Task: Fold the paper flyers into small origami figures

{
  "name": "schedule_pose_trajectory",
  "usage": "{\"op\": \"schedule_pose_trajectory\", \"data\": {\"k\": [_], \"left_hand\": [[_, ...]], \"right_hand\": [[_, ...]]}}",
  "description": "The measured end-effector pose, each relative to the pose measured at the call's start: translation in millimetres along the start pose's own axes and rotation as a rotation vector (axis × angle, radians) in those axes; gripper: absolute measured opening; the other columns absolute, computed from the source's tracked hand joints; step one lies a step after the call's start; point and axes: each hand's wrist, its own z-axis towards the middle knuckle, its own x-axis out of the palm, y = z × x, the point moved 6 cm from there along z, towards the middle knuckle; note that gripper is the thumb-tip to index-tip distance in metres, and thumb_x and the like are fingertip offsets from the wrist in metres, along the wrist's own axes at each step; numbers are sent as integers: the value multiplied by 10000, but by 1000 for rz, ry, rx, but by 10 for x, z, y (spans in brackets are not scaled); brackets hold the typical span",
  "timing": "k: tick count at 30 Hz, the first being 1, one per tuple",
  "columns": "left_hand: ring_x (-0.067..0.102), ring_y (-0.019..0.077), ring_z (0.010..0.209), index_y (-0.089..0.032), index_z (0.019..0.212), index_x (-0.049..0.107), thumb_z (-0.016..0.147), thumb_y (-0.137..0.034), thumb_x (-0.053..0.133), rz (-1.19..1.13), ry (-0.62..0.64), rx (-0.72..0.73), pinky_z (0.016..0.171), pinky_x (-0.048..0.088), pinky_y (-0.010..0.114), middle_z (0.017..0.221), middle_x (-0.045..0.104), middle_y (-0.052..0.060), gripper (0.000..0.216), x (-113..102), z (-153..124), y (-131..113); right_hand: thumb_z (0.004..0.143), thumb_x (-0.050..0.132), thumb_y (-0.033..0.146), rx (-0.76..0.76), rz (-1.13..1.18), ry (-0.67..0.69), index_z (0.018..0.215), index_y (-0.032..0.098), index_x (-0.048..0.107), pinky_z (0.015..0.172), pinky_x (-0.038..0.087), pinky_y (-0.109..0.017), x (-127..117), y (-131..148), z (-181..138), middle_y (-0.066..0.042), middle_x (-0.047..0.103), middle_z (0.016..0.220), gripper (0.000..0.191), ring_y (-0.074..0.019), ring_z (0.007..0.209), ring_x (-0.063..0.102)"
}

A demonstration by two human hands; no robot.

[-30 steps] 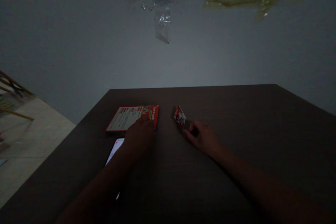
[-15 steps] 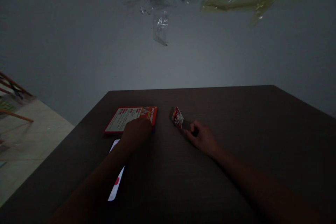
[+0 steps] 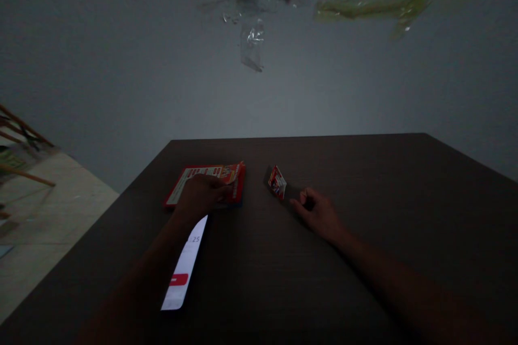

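- Wall: plain grey, fills the upper half of the frame. Tape scraps and a bit of clear film stick to it at top centre and top right.
- Table: dark wood grain, fills the lower half. Its far edge runs across mid-frame and its left edge slants to the lower left corner. The surface right of the hands and toward the lower edge of the frame is bare.
- Tiled floor: pale, at the left edge of the frame, with a wooden frame above it.
- Red printed pack: lies flat at centre left, near the far table edge, with its long axis across the frame. Its right end appears slightly raised.
- Phone: screen lit, flat on the table just below the pack, partly under the left forearm. Its long axis points toward the pack.
- Left hand: rests on the pack with fingers curled over its middle and right part. In this dim light I cannot tell whether it pinches the pack or only presses on it.
- Right hand: loosely curled at frame centre, fingertips pointing to the upper left.
- Small red sachet: tilted on edge, just up and left of the right fingertips and well apart from the left hand. The right hand is nearer. Contact cannot be told. A clear strip of table separates the sachet from the pack.
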Motion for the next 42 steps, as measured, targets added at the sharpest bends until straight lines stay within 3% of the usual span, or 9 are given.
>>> {"op": "schedule_pose_trajectory", "data": {"k": [3, 6, 9, 13, 18, 21, 27, 37, 42], "left_hand": [[638, 214, 766, -210, 808, 691, 819, -442, 510, -22, -154, 10, 677, 441, 310, 834, 710, 37, 295, -170, -264, -182], [599, 187, 619, -228, 749, 640, 813, -353, 544, -61, -242, 276, 600, 430, 310, 698, 666, 15, 170, -126, -712, -649], [561, 185, 572, -212, 718, 592, 801, -207, 504, -12, -92, 659, 537, 417, 314, 672, 629, 42, 121, 260, -1166, -1191], [598, 239, 633, -157, 838, 614, 776, -154, 517, 123, 106, 878, 523, 457, 343, 723, 657, 102, 115, 853, -1448, -1522], [602, 297, 900, -117, 986, 607, 815, -286, 553, 147, 167, 931, 742, 508, 412, 944, 660, 138, 247, 1131, -1452, -1423], [541, 339, 1042, -121, 1064, 592, 734, -369, 647, 116, 234, 789, 846, 476, 476, 1147, 598, 179, 416, 1090, -1336, -1254], [513, 345, 1092, -137, 1066, 611, 728, -265, 608, 82, 330, 654, 894, 444, 513, 1211, 560, 186, 360, 990, -1137, -1077], [550, 266, 957, -182, 971, 601, 820, -273, 530, 47, 197, 751, 824, 477, 456, 1001, 619, 89, 190, 1068, -1189, -1170], [578, 197, 776, -158, 846, 596, 843, -171, 483, 51, 18, 878, 681, 502, 345, 800, 624, 48, 114, 1108, -1215, -1239]], "right_hand": [[835, 539, 292, -55, -2, -58, 690, 218, 436, 505, 429, -247, -187, 125, -23, 15, 519, 605, 192, -134, 539, 520], [771, 637, 272, -179, -27, -44, 915, 223, 538, 707, 511, -356, -412, 384, -132, -91, 619, 983, 181, -218, 843, 608], [779, 639, 243, -466, -196, 59, 1188, 265, 503, 848, 502, -456, -539, 708, -375, -145, 483, 1288, 432, -304, 1144, 503], [854, 508, 157, -611, -243, 308, 1126, 246, 570, 838, 522, -396, -539, 769, -708, -115, 633, 1090, 293, -249, 1025, 589], [835, 521, 120, -542, -273, 407, 983, 220, 617, 847, 526, -330, -584, 502, -863, -99, 659, 1055, 203, -210, 993, 613], [792, 538, 100, -515, -292, 399, 971, 210, 583, 833, 533, -317, -644, 377, -843, -105, 652, 1070, 215, -207, 997, 615], [741, 546, 144, -393, -262, 482, 858, 231, 524, 816, 533, -367, -650, 218, -715, -80, 661, 975, 148, -217, 940, 631], [743, 560, 191, -496, -191, 512, 915, 223, 529, 909, 434, -446, -611, 413, -546, -74, 670, 950, 177, -226, 915, 624], [741, 569, 96, -453, -3, 284, 970, 234, 551, 941, 404, -429, -673, 360, -473, -49, 659, 978, 267, -214, 980, 603]]}}
